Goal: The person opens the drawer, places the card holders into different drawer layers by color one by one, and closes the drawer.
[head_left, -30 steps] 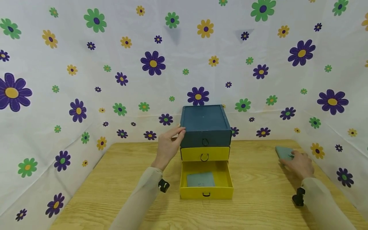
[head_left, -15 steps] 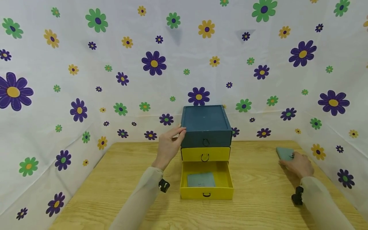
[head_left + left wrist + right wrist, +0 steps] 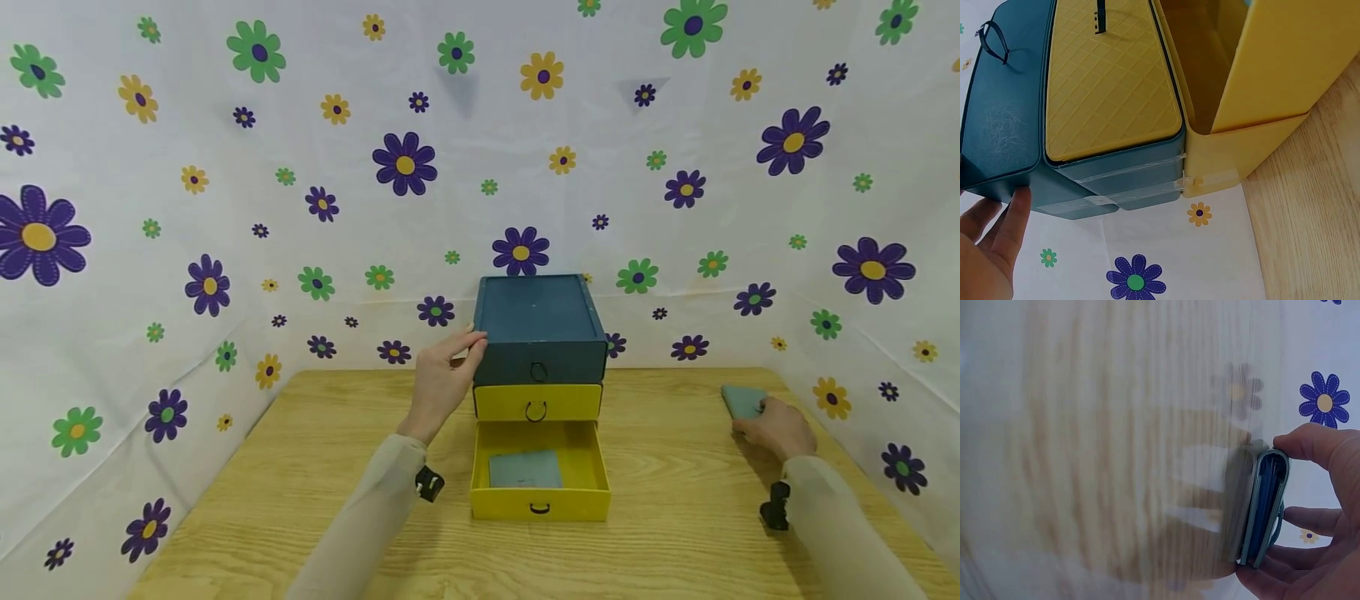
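My left hand [image 3: 440, 379] touches the upper left front corner of the drawer unit [image 3: 536, 308], its fingers fairly straight against the casing in the left wrist view. The unit has a blue top drawer [image 3: 1010, 106], a closed yellow middle drawer [image 3: 538, 402] and a yellow bottom drawer [image 3: 540, 504] pulled out. A flat grey-green piece [image 3: 525, 470] lies inside the bottom one. At the far right of the table my right hand [image 3: 780, 427] grips a folded grey-green wallet [image 3: 1265, 506], thumb on one end and fingers on the other. The hand covers part of it in the head view.
The wooden table [image 3: 660, 533] runs to a flowered cloth wall [image 3: 330, 242] at the back and sides. Small black loop handles [image 3: 536, 411] stick out from the drawer fronts. The wallet lies close to the right wall.
My right fingers have drawn in around the wallet, and less of its top shows. My left hand and the drawers keep their places; the head view has shifted slightly.
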Available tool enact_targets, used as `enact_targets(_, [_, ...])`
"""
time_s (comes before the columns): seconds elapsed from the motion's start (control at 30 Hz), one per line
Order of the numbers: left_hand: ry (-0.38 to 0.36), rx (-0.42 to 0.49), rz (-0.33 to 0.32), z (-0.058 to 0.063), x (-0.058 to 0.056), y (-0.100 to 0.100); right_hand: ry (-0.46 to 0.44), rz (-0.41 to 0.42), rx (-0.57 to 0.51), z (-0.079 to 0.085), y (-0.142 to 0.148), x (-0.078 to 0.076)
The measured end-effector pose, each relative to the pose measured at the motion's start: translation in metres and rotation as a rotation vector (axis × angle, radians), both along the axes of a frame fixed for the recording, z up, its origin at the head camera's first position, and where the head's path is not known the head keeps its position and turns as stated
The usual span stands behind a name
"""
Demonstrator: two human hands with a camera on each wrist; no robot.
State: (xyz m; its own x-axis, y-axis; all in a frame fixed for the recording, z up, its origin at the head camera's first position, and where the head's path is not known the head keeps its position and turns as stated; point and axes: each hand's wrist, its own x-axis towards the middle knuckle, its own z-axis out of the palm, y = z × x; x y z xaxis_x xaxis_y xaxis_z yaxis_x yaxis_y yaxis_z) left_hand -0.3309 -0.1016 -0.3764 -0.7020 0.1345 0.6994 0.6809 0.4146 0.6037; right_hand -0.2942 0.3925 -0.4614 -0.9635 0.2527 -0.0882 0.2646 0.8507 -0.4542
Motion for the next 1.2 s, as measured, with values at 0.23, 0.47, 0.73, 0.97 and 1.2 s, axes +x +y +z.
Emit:
enact_targets(0.23, [-0.003, 0.001, 0.005, -0.0002, -0.0006, 0.0007, 0.003, 0.030, 0.016, -0.0001, 0.0018, -0.0013])
enact_targets(0.47, [-0.013, 0.002, -0.003, -0.0011, -0.0002, 0.0002, -0.027, 0.057, -0.005, 0.0016, 0.0032, -0.0016])
enact_targets(0.73, [-0.013, 0.005, 0.005, -0.0013, -0.0001, -0.0003, -0.026, 0.072, 0.001, 0.0028, 0.0035, -0.0023])
enact_targets(0.97, [-0.009, -0.003, 0.005, -0.0035, -0.0007, -0.0010, 0.008, 0.100, -0.004, 0.0012, 0.0070, -0.0013])
enact_targets(1.2, [0.006, -0.005, 0.001, -0.0017, -0.0024, -0.0013, 0.034, 0.107, -0.007, 0.0030, 0.0046, -0.0010])
